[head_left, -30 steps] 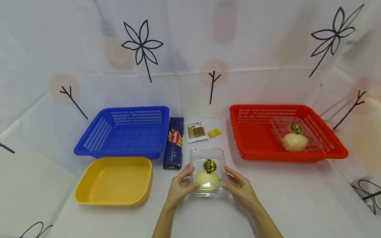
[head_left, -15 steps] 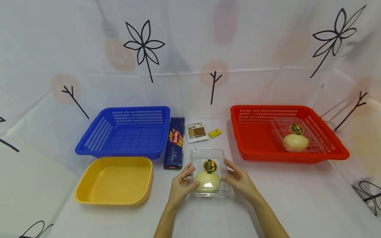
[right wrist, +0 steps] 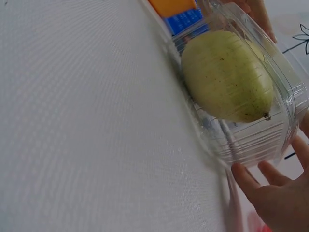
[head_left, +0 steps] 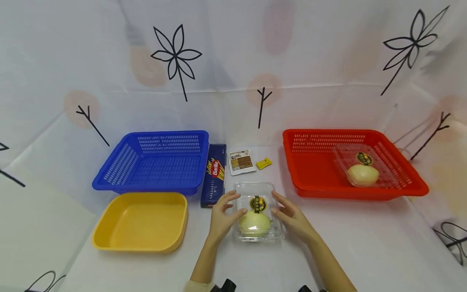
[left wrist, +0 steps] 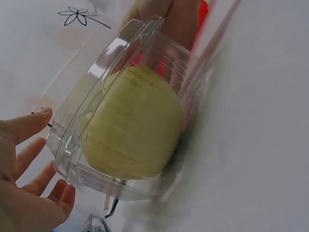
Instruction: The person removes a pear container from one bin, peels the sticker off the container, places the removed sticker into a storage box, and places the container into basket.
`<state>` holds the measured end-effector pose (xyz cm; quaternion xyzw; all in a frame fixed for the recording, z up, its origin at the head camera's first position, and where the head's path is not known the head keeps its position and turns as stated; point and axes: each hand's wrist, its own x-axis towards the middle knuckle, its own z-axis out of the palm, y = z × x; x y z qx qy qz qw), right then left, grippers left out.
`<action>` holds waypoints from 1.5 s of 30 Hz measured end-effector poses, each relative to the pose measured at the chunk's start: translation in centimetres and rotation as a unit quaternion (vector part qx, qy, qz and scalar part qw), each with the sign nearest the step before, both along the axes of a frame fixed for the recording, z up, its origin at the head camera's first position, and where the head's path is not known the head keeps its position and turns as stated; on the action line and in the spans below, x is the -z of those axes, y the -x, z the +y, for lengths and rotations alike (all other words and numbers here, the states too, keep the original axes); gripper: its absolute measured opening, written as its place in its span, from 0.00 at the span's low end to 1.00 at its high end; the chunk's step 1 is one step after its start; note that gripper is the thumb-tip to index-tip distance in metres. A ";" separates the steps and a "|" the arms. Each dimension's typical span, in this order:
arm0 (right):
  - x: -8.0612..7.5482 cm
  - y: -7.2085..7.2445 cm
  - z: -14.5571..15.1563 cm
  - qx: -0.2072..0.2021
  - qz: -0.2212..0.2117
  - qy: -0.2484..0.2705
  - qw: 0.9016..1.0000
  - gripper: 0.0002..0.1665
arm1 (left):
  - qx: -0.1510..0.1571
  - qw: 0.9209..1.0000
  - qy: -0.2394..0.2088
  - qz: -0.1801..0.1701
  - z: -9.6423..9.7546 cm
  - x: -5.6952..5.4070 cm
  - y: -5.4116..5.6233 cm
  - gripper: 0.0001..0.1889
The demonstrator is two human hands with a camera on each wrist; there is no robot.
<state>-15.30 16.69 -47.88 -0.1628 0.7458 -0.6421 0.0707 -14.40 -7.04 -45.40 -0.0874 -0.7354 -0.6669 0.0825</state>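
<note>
Clear box [head_left: 258,209] lay between my left hand [head_left: 222,217] and right hand [head_left: 294,220], long axis pointing away; fingers of both apart, touching sides.

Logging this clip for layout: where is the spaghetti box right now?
In the head view, the spaghetti box lies left of centre, between the blue basket and the white packet, just beyond the left hand.

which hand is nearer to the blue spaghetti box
Left. The left hand is by the near end of the spaghetti box, at the left side of the clear container between the hands; the right hand is farther off, across that container.
</note>
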 end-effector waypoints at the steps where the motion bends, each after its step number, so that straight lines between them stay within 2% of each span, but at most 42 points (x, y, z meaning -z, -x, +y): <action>1: 0.1 0.0 0.0 0.000 0.000 -0.001 1.000 0.35 | -0.001 1.000 0.004 0.010 0.2 -0.7 0.1 0.22; 3: 0.2 0.1 -0.1 0.001 0.000 -0.006 1.000 0.35 | 0.000 1.000 0.012 0.025 0.5 -1.5 0.5 0.21; 6: 0.3 0.1 -0.2 0.002 -0.008 -0.010 1.000 0.35 | 0.011 0.999 0.021 0.027 0.9 -3.3 0.7 0.21; 9: 0.3 0.1 -0.3 0.002 -0.013 -0.011 1.000 0.35 | 0.018 0.999 0.032 0.026 1.3 -3.7 1.1 0.21; 10: 0.3 0.2 -0.3 0.002 -0.013 -0.009 1.000 0.35 | 0.022 0.999 0.034 0.021 1.4 -4.1 1.0 0.21; 14: 0.4 0.2 -0.4 0.006 -0.009 -0.009 1.000 0.35 | 0.030 0.999 0.034 0.018 1.7 -3.6 1.6 0.21; 21: 0.6 0.3 -0.5 0.008 -0.009 -0.005 1.000 0.35 | 0.012 0.998 0.048 0.035 1.9 0.3 3.7 0.22; 23: 0.6 0.3 -0.5 0.009 -0.009 -0.003 1.000 0.35 | 0.009 0.998 0.057 0.038 2.0 0.7 3.8 0.22; 34: 0.9 0.1 -0.4 0.014 -0.009 0.007 1.000 0.35 | 0.020 0.992 0.106 0.065 2.0 0.8 3.5 0.24; 45: 0.9 -0.2 -0.4 0.029 -0.014 0.006 0.999 0.35 | 0.008 0.988 0.129 0.085 2.1 1.1 3.5 0.21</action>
